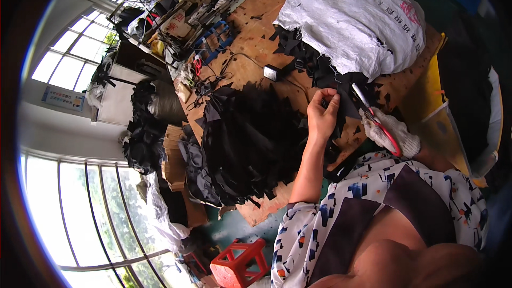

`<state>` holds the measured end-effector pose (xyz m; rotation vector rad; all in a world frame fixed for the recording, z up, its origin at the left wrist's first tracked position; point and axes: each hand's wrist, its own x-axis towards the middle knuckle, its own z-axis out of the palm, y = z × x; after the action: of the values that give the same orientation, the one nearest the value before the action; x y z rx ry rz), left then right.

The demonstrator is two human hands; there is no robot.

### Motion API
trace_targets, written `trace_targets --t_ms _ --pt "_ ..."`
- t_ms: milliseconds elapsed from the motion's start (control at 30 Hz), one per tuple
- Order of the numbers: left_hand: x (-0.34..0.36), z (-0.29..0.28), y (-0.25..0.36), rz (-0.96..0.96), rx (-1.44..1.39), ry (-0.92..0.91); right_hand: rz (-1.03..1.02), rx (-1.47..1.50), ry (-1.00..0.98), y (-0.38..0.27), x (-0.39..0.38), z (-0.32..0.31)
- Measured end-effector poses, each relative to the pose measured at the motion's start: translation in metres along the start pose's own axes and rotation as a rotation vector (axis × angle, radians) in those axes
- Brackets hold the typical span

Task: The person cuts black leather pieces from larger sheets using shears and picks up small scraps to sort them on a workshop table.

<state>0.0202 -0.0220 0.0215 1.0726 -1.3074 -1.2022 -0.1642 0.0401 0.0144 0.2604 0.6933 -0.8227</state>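
My left hand (322, 116) pinches a dark fabric piece (346, 101) between thumb and fingers. My right hand (393, 133), in a white knit glove, grips red-handled scissors (377, 124), whose blades reach up beside that piece. Beyond my hands, dark scraps (301, 56) spill from under a large white woven sack (346, 16) on the wooden table (250, 40). Left of my left hand lies a wide heap of black cut fabric (245, 144).
A small boxy device with cable (272, 72), another red-handled scissors (198, 64) and a blue crate (213, 40) sit on the table. Cardboard (173, 160) stands at the left. A red stool (240, 264) is below, a yellow panel (426, 101) at right, windows along the left.
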Motion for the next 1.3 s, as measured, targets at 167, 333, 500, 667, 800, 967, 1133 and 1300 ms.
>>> trace_targets --t_ms 167,333,500,667,800,967,1133,1300 --pt "-0.005 0.007 -0.011 0.047 0.189 0.044 -0.223 -0.785 -0.112 -0.009 0.006 -0.013" --pt "-0.005 0.016 -0.01 0.022 0.283 0.122 -0.666 -1.76 -0.187 -0.023 0.01 -0.018" --pt "-0.003 0.026 -0.009 -0.007 0.296 0.122 -0.658 -1.74 -0.221 -0.037 0.012 -0.032" --pt "-0.004 0.028 -0.012 0.007 0.335 0.133 -1.164 -1.919 -0.184 -0.033 0.004 -0.032" --pt "-0.004 0.029 -0.01 -0.014 0.367 0.098 -0.932 -1.9 -0.274 -0.041 0.024 -0.069" --pt "-0.008 0.029 -0.013 -0.042 0.4 0.046 -1.017 -1.668 -0.327 -0.031 0.0 -0.037" --pt "-0.009 0.031 -0.008 -0.089 0.409 -0.012 -0.783 -1.698 -0.228 -0.036 -0.002 -0.036" --pt "-0.009 0.027 -0.01 -0.088 0.382 -0.017 -0.323 -0.972 -0.343 -0.041 0.017 -0.061"
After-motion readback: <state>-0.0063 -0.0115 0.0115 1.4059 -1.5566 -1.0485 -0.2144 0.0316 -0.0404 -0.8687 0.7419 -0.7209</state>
